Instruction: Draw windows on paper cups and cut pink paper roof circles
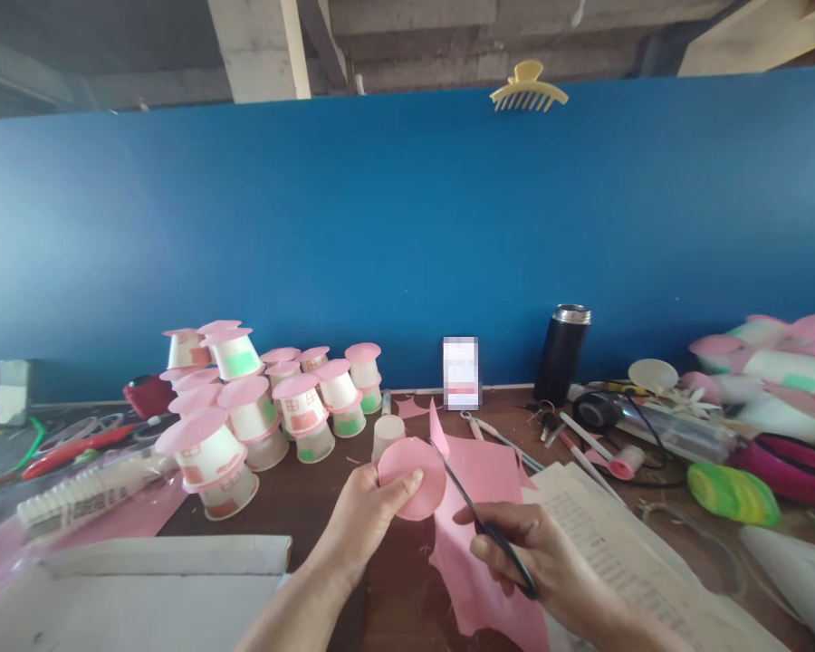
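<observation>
Between thumb and fingers, my left hand (359, 516) pinches a round pink paper disc (417, 489). My right hand (530, 543) grips black-handled scissors (463, 489), whose blades point up and left beside the disc's right edge. A narrow pink paper strip (437, 426) stands up at the blade tips; whether it joins the disc I cannot tell. Under the scissors lies a larger pink sheet (482, 580) with scalloped cut edges. Just behind the disc is a white paper cup (388, 435), partly hidden.
Stacked paper cups with pink disc tops (244, 407) stand at left, near a sleeve of cups (95, 484). A black bottle (562, 353) and a phone-like blurred panel (461, 373) are by the blue partition (380, 226). Printed paper (604, 534) lies at right.
</observation>
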A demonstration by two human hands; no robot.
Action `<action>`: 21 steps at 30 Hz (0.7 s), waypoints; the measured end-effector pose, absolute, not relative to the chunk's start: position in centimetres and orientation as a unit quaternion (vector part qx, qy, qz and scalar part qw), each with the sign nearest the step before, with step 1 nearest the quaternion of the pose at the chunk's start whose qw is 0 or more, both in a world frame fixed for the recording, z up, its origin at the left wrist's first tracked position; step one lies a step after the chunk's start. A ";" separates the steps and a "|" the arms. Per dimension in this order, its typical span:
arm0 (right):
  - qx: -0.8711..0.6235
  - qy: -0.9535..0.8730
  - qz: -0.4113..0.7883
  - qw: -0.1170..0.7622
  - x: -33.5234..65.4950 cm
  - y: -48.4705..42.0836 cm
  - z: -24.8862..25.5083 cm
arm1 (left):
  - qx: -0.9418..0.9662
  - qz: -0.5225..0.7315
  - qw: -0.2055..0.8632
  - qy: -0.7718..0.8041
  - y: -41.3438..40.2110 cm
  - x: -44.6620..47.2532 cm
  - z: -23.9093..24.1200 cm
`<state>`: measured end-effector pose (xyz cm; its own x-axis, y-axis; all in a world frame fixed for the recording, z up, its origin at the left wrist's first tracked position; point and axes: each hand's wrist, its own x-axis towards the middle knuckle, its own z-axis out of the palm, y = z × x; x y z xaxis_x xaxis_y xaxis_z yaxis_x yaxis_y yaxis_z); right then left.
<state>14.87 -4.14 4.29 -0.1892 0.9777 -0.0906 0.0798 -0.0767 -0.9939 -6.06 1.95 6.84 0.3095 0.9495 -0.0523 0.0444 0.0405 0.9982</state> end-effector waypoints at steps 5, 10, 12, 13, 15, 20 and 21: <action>-0.496 -0.542 0.542 0.408 14.7 -4.2 4.8 | 0.571 0.400 0.573 0.431 2.0 -6.0 7.0; -0.500 -0.547 0.534 0.407 14.8 -4.2 4.7 | 0.577 0.405 0.568 0.426 1.9 -6.0 7.1; -0.500 -0.548 0.535 0.404 14.8 -4.2 4.6 | 0.579 0.402 0.563 0.432 1.9 -6.1 7.0; -0.501 -0.548 0.536 0.402 14.9 -4.2 4.6 | 0.579 0.400 0.561 0.436 1.9 -6.2 7.0; -0.502 -0.547 0.536 0.403 14.8 -4.2 4.7 | 0.580 0.399 0.555 0.444 2.0 -6.2 6.9; -0.511 -0.539 0.530 0.409 14.7 -4.2 5.1 | 0.578 0.404 0.547 0.452 2.1 -6.3 6.7; -0.513 -0.539 0.529 0.408 14.6 -4.2 5.2 | 0.577 0.403 0.548 0.452 2.1 -6.3 6.7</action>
